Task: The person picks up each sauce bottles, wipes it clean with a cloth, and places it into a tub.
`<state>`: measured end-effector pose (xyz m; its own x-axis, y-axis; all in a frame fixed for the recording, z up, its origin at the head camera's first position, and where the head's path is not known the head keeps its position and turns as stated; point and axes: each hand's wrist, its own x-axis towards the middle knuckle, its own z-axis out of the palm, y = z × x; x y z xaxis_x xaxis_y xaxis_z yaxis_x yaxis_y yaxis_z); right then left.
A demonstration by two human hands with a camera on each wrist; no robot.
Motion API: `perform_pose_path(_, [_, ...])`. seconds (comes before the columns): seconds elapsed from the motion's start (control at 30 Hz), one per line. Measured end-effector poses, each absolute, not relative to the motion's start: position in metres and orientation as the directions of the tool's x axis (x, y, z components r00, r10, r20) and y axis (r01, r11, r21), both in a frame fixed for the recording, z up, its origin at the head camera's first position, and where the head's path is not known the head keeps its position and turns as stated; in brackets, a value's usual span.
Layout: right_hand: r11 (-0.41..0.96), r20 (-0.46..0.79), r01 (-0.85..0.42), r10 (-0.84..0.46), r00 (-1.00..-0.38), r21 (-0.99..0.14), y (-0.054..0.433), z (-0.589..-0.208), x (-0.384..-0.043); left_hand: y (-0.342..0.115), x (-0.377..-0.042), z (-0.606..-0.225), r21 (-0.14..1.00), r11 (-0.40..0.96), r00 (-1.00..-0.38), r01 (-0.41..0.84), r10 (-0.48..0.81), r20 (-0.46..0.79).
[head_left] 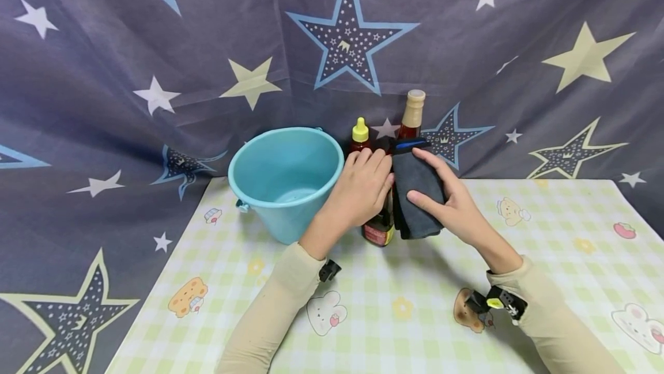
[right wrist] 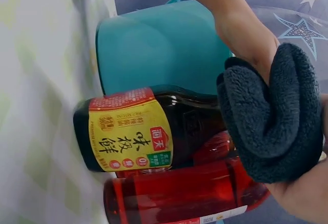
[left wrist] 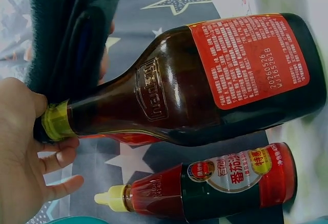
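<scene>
My left hand (head_left: 361, 187) grips a dark soy sauce bottle (left wrist: 179, 80) at its yellow neck, thumb on one side and fingers around the other. The bottle's yellow and red front label (right wrist: 128, 126) faces the right wrist camera. A folded dark grey cloth (head_left: 419, 195) is held in my right hand (head_left: 459, 204), thumb on its near face. In the left wrist view the cloth lies right against the bottle's top and overlaps it. A bit of blue shows at the cloth's upper edge in the head view.
A light blue bucket (head_left: 290, 212) stands left of the bottles. Behind the hands are a tomato sauce bottle (left wrist: 225, 183) with a yellow nozzle and a red bottle (right wrist: 174, 193) with a cream top (head_left: 414, 110). A star-patterned curtain (head_left: 207, 34) hangs behind the checked table (head_left: 363, 333).
</scene>
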<state>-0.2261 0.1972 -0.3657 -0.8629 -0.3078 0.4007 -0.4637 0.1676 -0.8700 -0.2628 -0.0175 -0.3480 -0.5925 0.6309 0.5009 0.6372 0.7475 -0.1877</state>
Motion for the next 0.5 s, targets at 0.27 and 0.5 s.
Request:
perform_pose_path(0.27, [0.174,0.466,-0.492,-0.170,-0.868,-0.853,0.1954,-0.3692,-0.2265,-0.0174,-0.2617,-0.3469,-0.183,0.746,-0.598,0.640,0.633,0.491])
perform_pose_path(0.5, [-0.011,0.529,-0.529,-0.035,-0.848,-0.848,0.2007,-0.3600,-0.2229,-0.0186,-0.2624,-0.3469,-0.107,0.732,-0.593,0.673,0.620,0.514])
